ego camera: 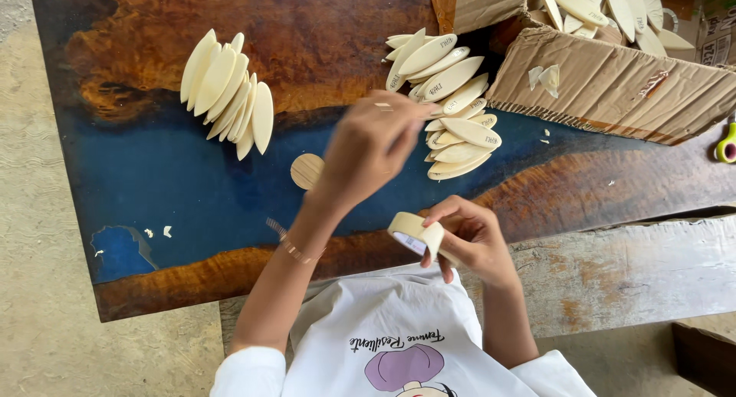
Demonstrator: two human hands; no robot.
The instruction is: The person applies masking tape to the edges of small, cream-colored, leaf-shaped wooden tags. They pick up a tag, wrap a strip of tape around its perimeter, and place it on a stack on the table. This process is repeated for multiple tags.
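Right hand [474, 240] holds a roll of masking tape [415, 234] at the counter's near edge, 6 o'clock; its grip is closed around the roll, thumb on the rim. Left hand [376, 140], blurred, is raised above the counter [153, 175] near centre, fingers pressed together, apparently pinching a small strip of tape [383, 105].

Judgement: the roll is light and fairly stiff, best held by its rim or through the core; the free tape end is thin, sticky, and liable to fold on itself.

A heap of flat wooden ovals [452, 109] lies at 1 o'clock just beyond the left hand, a second fanned stack [227, 90] at 10 o'clock, a round wooden disc [307, 171] between. An open cardboard box [606, 75] crowds 2 o'clock. Open room lies on the blue area at 9 o'clock.
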